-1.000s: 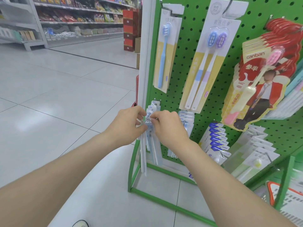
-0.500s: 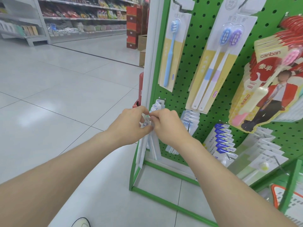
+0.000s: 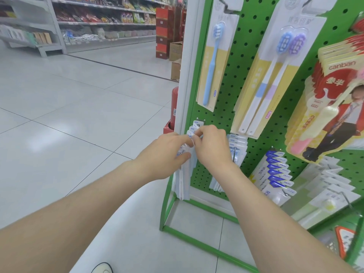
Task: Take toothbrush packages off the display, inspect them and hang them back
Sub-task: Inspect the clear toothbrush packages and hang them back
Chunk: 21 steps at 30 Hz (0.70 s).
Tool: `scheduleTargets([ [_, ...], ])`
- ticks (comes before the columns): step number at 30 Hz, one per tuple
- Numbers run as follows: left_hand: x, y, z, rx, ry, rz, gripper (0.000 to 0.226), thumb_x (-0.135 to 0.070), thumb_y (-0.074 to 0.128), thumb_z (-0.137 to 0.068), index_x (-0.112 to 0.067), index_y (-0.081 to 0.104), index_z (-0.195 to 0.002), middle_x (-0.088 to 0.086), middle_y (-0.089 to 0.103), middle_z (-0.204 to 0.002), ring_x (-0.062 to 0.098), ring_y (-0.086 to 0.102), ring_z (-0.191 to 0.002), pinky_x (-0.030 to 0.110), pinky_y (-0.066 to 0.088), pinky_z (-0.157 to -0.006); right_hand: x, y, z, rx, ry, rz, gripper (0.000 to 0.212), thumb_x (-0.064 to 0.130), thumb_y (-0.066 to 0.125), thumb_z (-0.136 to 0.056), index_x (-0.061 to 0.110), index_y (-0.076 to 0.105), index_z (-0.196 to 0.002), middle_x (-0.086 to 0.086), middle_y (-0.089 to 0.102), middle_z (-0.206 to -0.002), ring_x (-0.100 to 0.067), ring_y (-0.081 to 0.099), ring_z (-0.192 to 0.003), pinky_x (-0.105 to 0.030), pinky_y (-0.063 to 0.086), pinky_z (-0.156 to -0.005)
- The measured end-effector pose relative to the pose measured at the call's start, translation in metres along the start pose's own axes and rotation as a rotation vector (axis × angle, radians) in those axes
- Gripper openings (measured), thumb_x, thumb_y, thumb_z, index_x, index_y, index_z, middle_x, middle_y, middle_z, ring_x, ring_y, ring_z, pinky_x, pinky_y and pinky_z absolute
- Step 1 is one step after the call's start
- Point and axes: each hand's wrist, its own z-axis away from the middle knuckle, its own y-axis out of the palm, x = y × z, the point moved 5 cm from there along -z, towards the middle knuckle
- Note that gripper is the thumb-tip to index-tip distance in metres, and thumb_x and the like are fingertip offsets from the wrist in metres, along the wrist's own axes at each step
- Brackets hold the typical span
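At one pegboard (image 3: 247, 56), left hand (image 3: 165, 154) and right hand (image 3: 212, 146) pinch packages (image 3: 183, 184) (several).

Stocked shelves (image 3: 98, 22) and red cartons (image 3: 162, 32) — beyond a tiled floor (image 3: 69, 115).

Both arms are bare and reach forward, stretched out almost straight. The left hand (image 3: 167, 152) and the right hand (image 3: 213, 147) meet, with their fingertips close together. The left hand has its back turned up. Its thumb and first finger pinch the toothbrush packages (image 3: 184, 180). The right hand sits just beside it, a bit higher, with curled fingers pinching the tops of the same packages.
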Motion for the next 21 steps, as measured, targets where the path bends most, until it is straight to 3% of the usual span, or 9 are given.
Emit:
scheduleTargets([
  [2,0.002,0.0,-0.001,0.0,0.0,-0.01,0.026,-0.034,0.063,-0.104,-0.031,0.066,-0.129,0.001,0.062,-0.109,0.023,0.059,-0.104,0.044,0.052,-0.092,0.0,0.001,-0.003,-0.022,0.005,0.04,0.023,0.013,0.059,-0.101,0.008,0.069,-0.082,-0.01,0.067,-0.077,-0.032,0.065,-0.072,-0.042,0.057,-0.059],
  [4,0.002,-0.001,-0.001,-0.005,0.0,-0.011,0.024,-0.035,0.063,-0.103,-0.032,0.067,-0.126,0.001,0.062,-0.106,0.023,0.059,-0.102,0.045,0.053,-0.091,0.0,0.001,-0.004,-0.009,0.004,0.079,0.024,0.008,0.058,-0.098,0.006,0.06,-0.074,-0.011,0.06,-0.07,-0.031,0.06,-0.065,-0.034,0.042,-0.048],
  [6,0.001,-0.001,-0.001,-0.008,-0.005,-0.013,0.023,-0.034,0.063,-0.103,-0.032,0.067,-0.125,0.0,0.061,-0.106,0.023,0.059,-0.102,0.045,0.053,-0.09,0.001,0.0,-0.001,0.011,-0.007,0.106,0.027,0.004,0.057,-0.095,0.008,0.05,-0.069,-0.011,0.051,-0.067,-0.031,0.052,-0.062,-0.031,0.029,-0.046],
  [9,-0.001,-0.001,0.0,0.012,-0.027,-0.01,0.027,-0.033,0.063,-0.103,-0.03,0.066,-0.129,0.001,0.06,-0.111,0.023,0.058,-0.106,0.044,0.052,-0.093,0.003,-0.008,0.008,0.004,-0.047,0.136,0.034,0.005,0.056,-0.095,0.012,0.039,-0.067,-0.009,0.042,-0.066,-0.03,0.046,-0.063,-0.032,0.024,-0.046],
  [12,-0.006,-0.003,0.002,0.037,-0.037,-0.015,0.032,-0.034,0.064,-0.103,-0.026,0.064,-0.134,0.002,0.06,-0.116,0.023,0.058,-0.11,0.042,0.05,-0.097,0.006,-0.021,0.018,-0.038,-0.105,0.173,0.025,0.009,0.054,-0.098,0.01,0.05,-0.074,-0.01,0.054,-0.071,-0.032,0.055,-0.069,-0.039,0.041,-0.05],
  [14,-0.007,-0.007,0.003,0.039,-0.05,-0.014,0.035,-0.035,0.066,-0.101,-0.026,0.063,-0.135,0.001,0.06,-0.117,0.024,0.057,-0.113,0.041,0.049,-0.098,0.011,-0.036,0.028,-0.098,-0.154,0.128,0.019,0.014,0.052,-0.102,0.01,0.064,-0.088,-0.009,0.066,-0.079,-0.032,0.063,-0.076,-0.045,0.055,-0.063],
  [17,-0.011,-0.017,0.007,-0.031,-0.095,0.008,0.039,-0.038,0.066,-0.096,-0.026,0.065,-0.134,-0.001,0.059,-0.12,0.021,0.056,-0.116,0.038,0.048,-0.099,0.018,-0.063,0.046,-0.213,-0.239,-0.013,0.019,0.019,0.052,-0.106,0.015,0.07,-0.109,-0.002,0.071,-0.083,-0.026,0.065,-0.077,-0.043,0.055,-0.069],
  [21,-0.028,-0.037,0.016,-0.251,-0.07,0.146,0.02,-0.031,0.06,-0.1,-0.028,0.074,-0.114,-0.008,0.067,-0.113,0.014,0.062,-0.11,0.038,0.053,-0.098,0.023,-0.09,0.066,-0.296,-0.292,-0.157,0.016,0.018,0.054,-0.108,0.022,0.069,-0.111,0.015,0.063,-0.079,-0.009,0.059,-0.074,-0.031,0.045,-0.07],
])
